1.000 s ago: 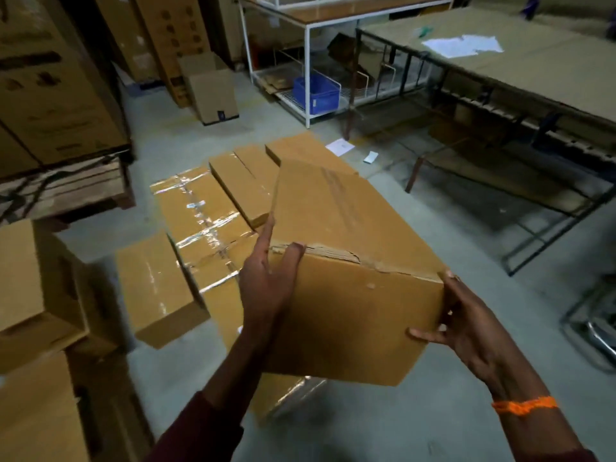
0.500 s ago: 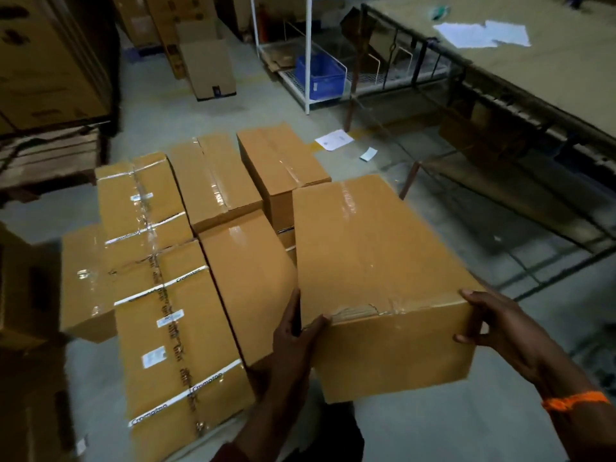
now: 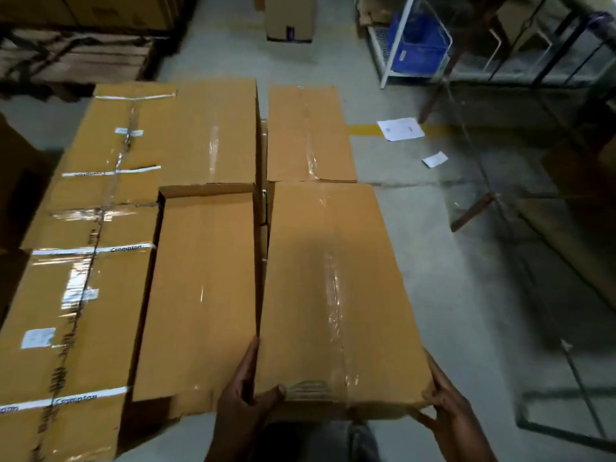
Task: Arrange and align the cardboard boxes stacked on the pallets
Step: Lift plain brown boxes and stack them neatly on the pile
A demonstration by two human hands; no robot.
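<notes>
A long brown cardboard box [image 3: 333,288] with clear tape down its top lies at the right end of a group of boxes. My left hand [image 3: 245,400] grips its near left corner, thumb on the front edge. My right hand [image 3: 445,405] grips its near right corner. Beside it on the left lies a similar box [image 3: 200,295], slightly lower. Farther off sit a short box [image 3: 310,135] and another box [image 3: 216,135]. Boxes with white printed tape [image 3: 83,261] fill the left side. No pallet shows under them.
A metal-framed table [image 3: 533,135] stands on the right, a white rack with a blue crate [image 3: 420,45] behind it. Papers [image 3: 400,129] lie on the grey floor. A small box [image 3: 289,18] stands far back. Stacked flat cardboard [image 3: 76,58] sits at upper left.
The held box has come down from mid-air and swung straight, now lying in line beside the other boxes. My view has tilted down and moved over the stack.
</notes>
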